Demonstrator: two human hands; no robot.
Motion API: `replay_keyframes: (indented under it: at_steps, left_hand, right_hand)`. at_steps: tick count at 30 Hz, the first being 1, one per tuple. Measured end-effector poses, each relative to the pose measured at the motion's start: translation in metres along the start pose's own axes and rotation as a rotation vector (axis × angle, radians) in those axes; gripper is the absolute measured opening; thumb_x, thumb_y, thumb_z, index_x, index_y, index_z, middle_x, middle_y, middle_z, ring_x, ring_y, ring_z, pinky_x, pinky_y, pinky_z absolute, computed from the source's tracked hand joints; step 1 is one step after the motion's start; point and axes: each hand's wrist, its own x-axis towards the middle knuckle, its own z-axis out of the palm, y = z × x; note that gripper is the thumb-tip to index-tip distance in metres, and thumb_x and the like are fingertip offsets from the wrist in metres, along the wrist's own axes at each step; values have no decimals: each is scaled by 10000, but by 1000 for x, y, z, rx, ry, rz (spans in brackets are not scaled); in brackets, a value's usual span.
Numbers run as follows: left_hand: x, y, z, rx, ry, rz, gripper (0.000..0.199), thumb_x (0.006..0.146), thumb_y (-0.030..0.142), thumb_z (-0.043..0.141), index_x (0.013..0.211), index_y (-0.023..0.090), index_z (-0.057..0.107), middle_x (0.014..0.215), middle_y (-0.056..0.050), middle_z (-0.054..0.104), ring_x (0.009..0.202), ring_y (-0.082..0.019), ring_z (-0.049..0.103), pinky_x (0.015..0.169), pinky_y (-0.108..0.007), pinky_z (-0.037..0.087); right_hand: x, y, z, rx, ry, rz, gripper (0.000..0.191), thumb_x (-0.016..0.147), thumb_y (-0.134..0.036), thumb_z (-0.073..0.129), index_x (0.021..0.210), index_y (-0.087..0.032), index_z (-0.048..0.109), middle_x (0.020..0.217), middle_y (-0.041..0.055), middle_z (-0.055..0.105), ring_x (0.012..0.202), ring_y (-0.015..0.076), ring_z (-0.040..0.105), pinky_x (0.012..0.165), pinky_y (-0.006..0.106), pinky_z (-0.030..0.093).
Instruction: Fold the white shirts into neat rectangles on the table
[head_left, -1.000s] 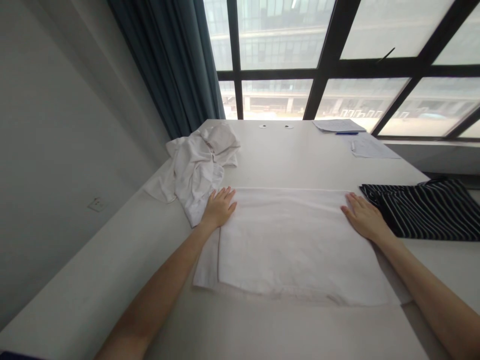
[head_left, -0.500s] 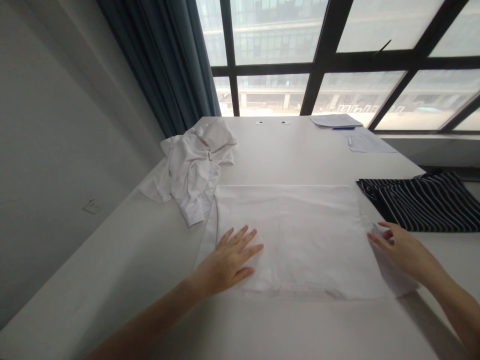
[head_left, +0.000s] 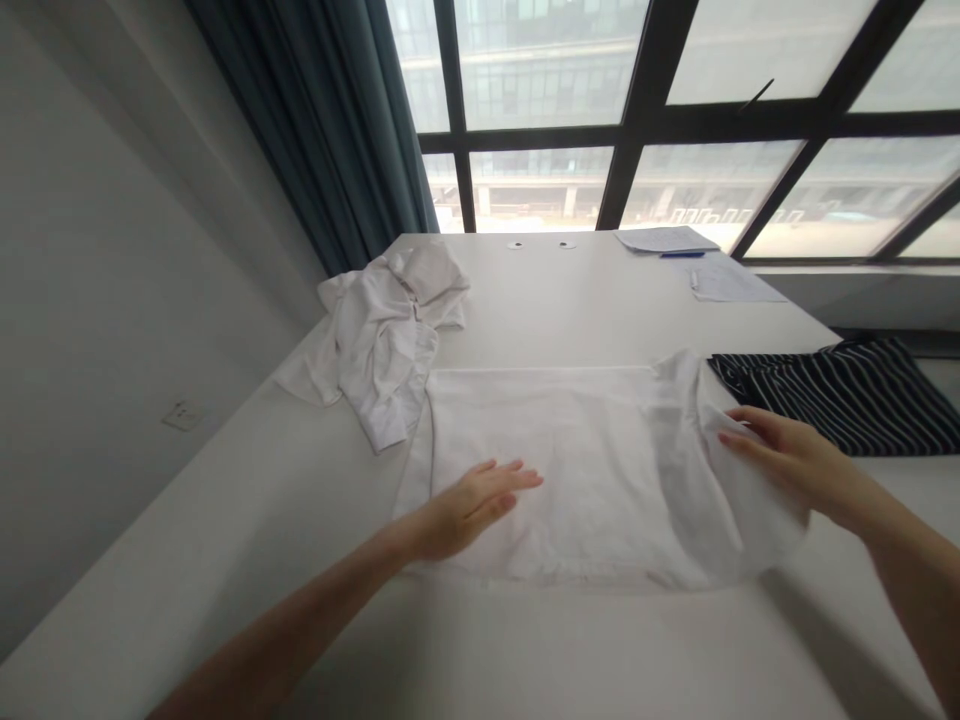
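Observation:
A white cloth garment (head_left: pixel 585 470), folded into a wide rectangle, lies across the table in front of me. Its right end is lifted and bulges up off the tabletop. My right hand (head_left: pixel 787 460) pinches that raised end between thumb and fingers. Over the left half of the cloth is my left hand (head_left: pixel 472 505), palm down with fingers stretched out; whether it touches the fabric I cannot tell. What kind of garment this is does not show.
A crumpled white shirt (head_left: pixel 390 330) sits at the table's left edge. Black striped fabric (head_left: pixel 847 400) lies folded at the right. Papers (head_left: pixel 667 240) and a blue pen (head_left: pixel 682 255) rest at the far right, near the window. A dark curtain (head_left: pixel 337 130) hangs behind on the left.
My right hand has raised the cloth's right end and moved slightly left and up with it. The left hand's fingers, spread flat before, are now closer together.

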Motion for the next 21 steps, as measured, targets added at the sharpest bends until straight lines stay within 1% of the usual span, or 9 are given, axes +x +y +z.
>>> replay_keyframes:
  at_steps: [3,6,8,9,10,12,15,18,21]
  left_hand:
    - [26,6,-4,-471,65,-48,626,943,630,327,1430,253,443,1482,-122,438,1375,-265,398,1146,-471,253]
    - [54,8,-7,-903,84,-120,809,864,716,424,1513,268,246,1508,-175,380,1333,-321,446,1051,-520,365]
    - [69,9,-8,-1096,108,-165,863,851,740,411,1529,278,145,1499,-188,389,1284,-320,499,1004,-524,407]
    - [75,10,-8,-1163,125,-178,863,850,753,386,1525,273,145,1471,-190,426,1240,-311,539,989,-517,423]
    - [81,10,-7,-1212,141,-186,850,850,761,364,1514,264,179,1429,-186,475,1186,-299,579,976,-505,437]
    - [88,10,-4,-1265,188,-199,793,857,756,352,1456,238,309,1317,-168,568,1082,-271,632,952,-473,463]
    - [96,6,3,-1249,339,-269,633,889,669,430,1311,200,479,1205,-143,612,1024,-235,642,936,-409,490]
    - [103,1,8,-1199,491,-362,514,911,540,512,1255,158,510,1262,-171,567,1074,-230,616,945,-368,496]
    - [113,-2,8,-1196,543,-378,505,911,462,538,1279,124,476,1366,-215,495,1165,-248,573,981,-369,471]
  right_hand:
    - [4,-46,8,183,-170,-61,371,817,-561,553,920,-220,656,890,94,730,774,275,676,623,353,538]
    - [3,-85,29,272,-233,-159,362,867,-522,520,1029,-218,631,904,64,719,805,244,654,677,340,522]
    - [0,-104,47,288,-271,-213,328,889,-487,494,1045,-228,621,872,42,714,803,228,643,702,337,511]
    - [-1,-111,55,280,-283,-235,312,895,-470,485,1047,-234,619,847,31,710,785,219,637,700,333,504]
    - [-3,-116,62,265,-290,-255,297,900,-454,475,1045,-237,616,815,22,704,756,209,629,685,325,496]
    - [-4,-122,72,220,-287,-284,277,909,-422,453,1041,-237,610,744,5,683,681,187,601,640,304,469]
    - [-3,-120,80,138,-271,-307,270,915,-385,421,1028,-227,608,688,-4,656,630,175,580,617,291,440]
    - [-1,-110,80,56,-249,-303,278,910,-383,413,1020,-224,614,701,10,668,643,187,608,636,300,442]
    - [0,-100,75,-11,-246,-276,305,920,-428,406,1007,-229,620,690,11,669,614,191,611,614,299,433]
